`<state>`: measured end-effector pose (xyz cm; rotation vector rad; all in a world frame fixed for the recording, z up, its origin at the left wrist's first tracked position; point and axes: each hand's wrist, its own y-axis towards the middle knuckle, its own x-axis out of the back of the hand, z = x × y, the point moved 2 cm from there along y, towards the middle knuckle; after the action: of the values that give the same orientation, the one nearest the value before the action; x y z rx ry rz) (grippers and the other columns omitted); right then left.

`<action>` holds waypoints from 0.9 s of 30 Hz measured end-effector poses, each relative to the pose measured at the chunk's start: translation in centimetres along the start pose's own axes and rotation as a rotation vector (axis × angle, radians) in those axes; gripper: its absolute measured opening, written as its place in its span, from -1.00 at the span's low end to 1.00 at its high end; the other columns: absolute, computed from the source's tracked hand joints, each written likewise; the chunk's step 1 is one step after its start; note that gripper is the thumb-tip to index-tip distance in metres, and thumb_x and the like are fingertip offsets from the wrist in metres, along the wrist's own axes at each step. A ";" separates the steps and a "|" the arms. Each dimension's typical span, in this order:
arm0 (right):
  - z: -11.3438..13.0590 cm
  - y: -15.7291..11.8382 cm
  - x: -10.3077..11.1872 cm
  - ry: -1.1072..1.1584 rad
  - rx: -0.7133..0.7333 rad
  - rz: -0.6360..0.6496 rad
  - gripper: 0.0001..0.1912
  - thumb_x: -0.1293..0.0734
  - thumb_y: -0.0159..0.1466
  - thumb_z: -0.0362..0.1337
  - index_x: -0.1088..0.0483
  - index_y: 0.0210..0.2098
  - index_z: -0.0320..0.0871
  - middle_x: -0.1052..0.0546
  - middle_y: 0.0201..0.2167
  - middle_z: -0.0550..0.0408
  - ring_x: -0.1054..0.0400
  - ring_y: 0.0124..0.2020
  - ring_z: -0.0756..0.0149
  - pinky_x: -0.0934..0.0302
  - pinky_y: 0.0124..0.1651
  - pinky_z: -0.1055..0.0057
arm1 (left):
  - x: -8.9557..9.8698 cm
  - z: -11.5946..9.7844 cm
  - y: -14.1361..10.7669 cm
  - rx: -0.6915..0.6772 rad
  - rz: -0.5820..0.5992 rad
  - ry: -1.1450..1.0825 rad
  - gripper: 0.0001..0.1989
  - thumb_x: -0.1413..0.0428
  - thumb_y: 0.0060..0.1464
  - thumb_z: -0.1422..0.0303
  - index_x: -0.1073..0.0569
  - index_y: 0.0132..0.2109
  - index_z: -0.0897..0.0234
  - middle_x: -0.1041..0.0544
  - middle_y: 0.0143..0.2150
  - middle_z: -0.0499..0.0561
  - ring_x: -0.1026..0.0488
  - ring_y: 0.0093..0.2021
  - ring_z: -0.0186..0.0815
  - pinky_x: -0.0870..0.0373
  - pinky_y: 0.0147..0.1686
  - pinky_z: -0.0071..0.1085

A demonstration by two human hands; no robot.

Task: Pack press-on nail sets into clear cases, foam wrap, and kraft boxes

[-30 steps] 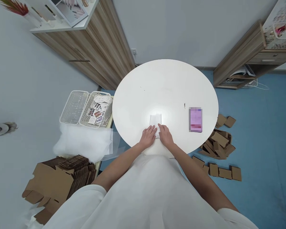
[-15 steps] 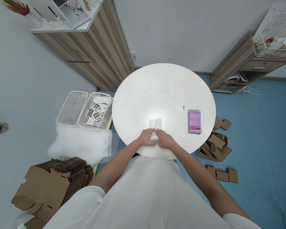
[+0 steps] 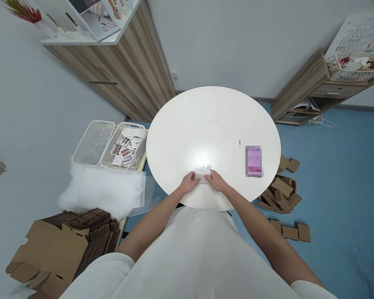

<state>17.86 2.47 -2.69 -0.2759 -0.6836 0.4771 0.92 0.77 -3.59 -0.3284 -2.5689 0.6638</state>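
Note:
A small white bundle of folded wrapping sheet (image 3: 202, 176) lies near the front edge of the round white table (image 3: 212, 120). My left hand (image 3: 189, 182) grips its left side, thumb and fingers curled round the edge. On the right side, my right hand (image 3: 217, 181) pinches it with the thumb in front and the fingers behind. A loose flap stands up along the far edge. Whatever may be inside the wrapping is hidden. Farther right on the table lies a purple rectangular item (image 3: 254, 161), blurred by pixelation.
Left of the table sit two white baskets (image 3: 93, 143), one filled with printed cards (image 3: 126, 145). Nearer me are white translucent sheets (image 3: 106, 187) and stacked flat cardboard boxes (image 3: 52, 249). Small brown boxes (image 3: 283, 193) lie on the blue floor at right. Wooden cabinets (image 3: 137, 62) stand behind.
The far part of the white sheet has been folded toward me, making the bundle shorter. My hands have gone from lying over it to gripping its two sides. The view has shifted slightly.

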 end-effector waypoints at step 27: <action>-1.7 -2.7 -1.5 0.273 -0.275 -0.244 -0.50 -0.13 0.17 -0.10 -0.14 0.07 -0.12 -0.30 -0.03 -0.08 -0.33 -0.27 0.26 -0.24 -0.13 0.26 | -1.5 1.0 -1.2 0.255 -0.245 -0.051 -0.60 -0.07 -0.01 0.22 -0.27 -0.02 0.25 -0.44 -0.16 0.07 -0.43 -0.26 -0.34 -0.37 -0.28 -0.40</action>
<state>18.83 -0.80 -3.66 -0.5000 -0.5052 0.1069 1.56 -1.18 -4.35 0.0868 -2.4775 0.9016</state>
